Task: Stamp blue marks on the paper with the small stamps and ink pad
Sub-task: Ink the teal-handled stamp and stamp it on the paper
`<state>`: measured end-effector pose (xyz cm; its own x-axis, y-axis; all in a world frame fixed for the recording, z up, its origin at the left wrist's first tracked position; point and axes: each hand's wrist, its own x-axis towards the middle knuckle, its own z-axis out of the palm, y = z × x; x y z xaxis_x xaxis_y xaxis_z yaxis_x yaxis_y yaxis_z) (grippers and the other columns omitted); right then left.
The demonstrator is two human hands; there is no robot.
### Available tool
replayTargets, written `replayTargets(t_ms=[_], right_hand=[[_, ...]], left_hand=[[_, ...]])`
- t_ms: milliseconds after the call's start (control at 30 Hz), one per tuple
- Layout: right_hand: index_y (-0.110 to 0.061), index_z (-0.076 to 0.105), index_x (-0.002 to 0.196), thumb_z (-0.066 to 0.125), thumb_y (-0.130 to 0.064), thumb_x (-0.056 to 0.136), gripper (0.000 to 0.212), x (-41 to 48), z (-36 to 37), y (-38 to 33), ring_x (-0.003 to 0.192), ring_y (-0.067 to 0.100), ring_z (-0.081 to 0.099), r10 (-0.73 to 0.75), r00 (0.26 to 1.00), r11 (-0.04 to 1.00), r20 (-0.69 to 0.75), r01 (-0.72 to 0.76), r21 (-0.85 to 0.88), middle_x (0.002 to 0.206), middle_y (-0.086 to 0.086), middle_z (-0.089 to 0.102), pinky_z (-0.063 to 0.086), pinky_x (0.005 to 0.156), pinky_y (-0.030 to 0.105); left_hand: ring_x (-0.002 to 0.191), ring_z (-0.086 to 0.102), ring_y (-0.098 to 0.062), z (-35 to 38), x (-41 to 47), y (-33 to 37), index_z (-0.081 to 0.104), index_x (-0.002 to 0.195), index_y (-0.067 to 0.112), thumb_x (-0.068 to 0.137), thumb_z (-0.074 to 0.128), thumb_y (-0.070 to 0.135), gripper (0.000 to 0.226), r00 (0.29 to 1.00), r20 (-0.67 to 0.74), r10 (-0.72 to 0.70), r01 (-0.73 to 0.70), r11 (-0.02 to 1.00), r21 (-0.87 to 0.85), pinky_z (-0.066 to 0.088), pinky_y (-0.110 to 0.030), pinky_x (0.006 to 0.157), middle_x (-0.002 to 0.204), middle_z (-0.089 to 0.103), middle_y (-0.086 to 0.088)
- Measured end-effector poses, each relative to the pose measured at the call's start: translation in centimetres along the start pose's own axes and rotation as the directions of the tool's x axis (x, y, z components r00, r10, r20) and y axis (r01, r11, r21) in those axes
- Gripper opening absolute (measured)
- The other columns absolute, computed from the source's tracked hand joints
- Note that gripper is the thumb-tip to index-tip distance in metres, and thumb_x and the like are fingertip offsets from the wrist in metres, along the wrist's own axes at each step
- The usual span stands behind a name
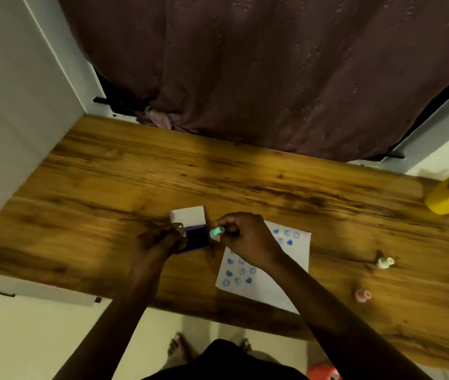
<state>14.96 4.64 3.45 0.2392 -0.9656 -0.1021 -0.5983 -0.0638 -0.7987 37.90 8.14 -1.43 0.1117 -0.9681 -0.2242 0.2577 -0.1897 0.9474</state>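
White sheet of paper [265, 272] with blue stamped marks lies on the wooden table [135, 174], right of the open dark-blue ink pad [196, 238]. The right hand [245, 238] pinches a small mint-green stamp [216, 233] beside the pad; the left hand [157, 241] grips the pad's near-left edge.

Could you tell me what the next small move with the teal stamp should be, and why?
Probably lower the teal stamp onto the ink pad. The right hand holds it just beside the open pad, not yet over the paper, while the left hand steadies the pad. The paper already carries blue marks with free space left.
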Motion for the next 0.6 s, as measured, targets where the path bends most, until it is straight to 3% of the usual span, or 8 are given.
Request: replayTargets(t_ms=[133, 300, 400, 600], right_hand=[[-0.019, 0.078, 0.116, 0.076, -0.018, 0.090, 0.027, 2.2, 2.7, -0.7, 0.100, 0.013, 0.072, -0.044, 0.998, 0.989, 0.038, 0.049, -0.142, 0.116, -0.001, 0.077, 0.054, 0.083, 0.019], [-0.016, 0.074, 0.112, 0.072, -0.013, 0.091, 0.022, 3.7, 5.1, -1.3, 0.101, 0.023, 0.071, -0.074, 0.993, 0.946, 0.094, 0.100, -0.309, 0.112, 0.005, 0.076, 0.052, 0.077, 0.026], [-0.015, 0.073, 0.115, 0.070, -0.013, 0.091, 0.025, 4.3, 6.0, -1.6, 0.107, 0.025, 0.069, -0.069, 0.989, 0.919, 0.132, 0.114, -0.378, 0.116, 0.008, 0.074, 0.056, 0.087, 0.036], [-0.016, 0.070, 0.123, 0.069, -0.016, 0.094, 0.029, 4.5, 7.3, -1.2, 0.116, 0.027, 0.067, -0.028, 0.985, 0.889, 0.170, 0.102, -0.446, 0.124, 0.009, 0.072, 0.056, 0.096, 0.037]], left_hand=[[0.099, 0.079, -0.029, -1.5, 0.0, -0.1, 0.081, 0.106, 0.016, 0.093, 0.074, 0.014, 0.014, 0.999, -0.052, -0.009, 0.008, 1.000, -0.026, 0.065, -0.031, 0.079, 0.105, 0.082, -0.010], [0.102, 0.078, -0.027, -2.7, -0.2, 0.1, 0.080, 0.107, 0.010, 0.094, 0.074, 0.014, 0.015, 0.998, -0.061, -0.002, 0.001, 1.000, -0.016, 0.064, -0.033, 0.081, 0.107, 0.081, -0.013], [0.098, 0.079, -0.026, -3.2, -0.2, 0.2, 0.080, 0.105, 0.008, 0.094, 0.074, 0.012, 0.013, 0.997, -0.072, -0.016, 0.015, 1.000, -0.014, 0.064, -0.030, 0.079, 0.104, 0.082, -0.013], [0.097, 0.079, -0.024, -3.9, -0.3, 0.3, 0.078, 0.108, 0.003, 0.094, 0.073, 0.010, 0.016, 0.998, -0.058, -0.031, 0.031, 1.000, -0.007, 0.064, -0.029, 0.078, 0.105, 0.081, -0.015]])
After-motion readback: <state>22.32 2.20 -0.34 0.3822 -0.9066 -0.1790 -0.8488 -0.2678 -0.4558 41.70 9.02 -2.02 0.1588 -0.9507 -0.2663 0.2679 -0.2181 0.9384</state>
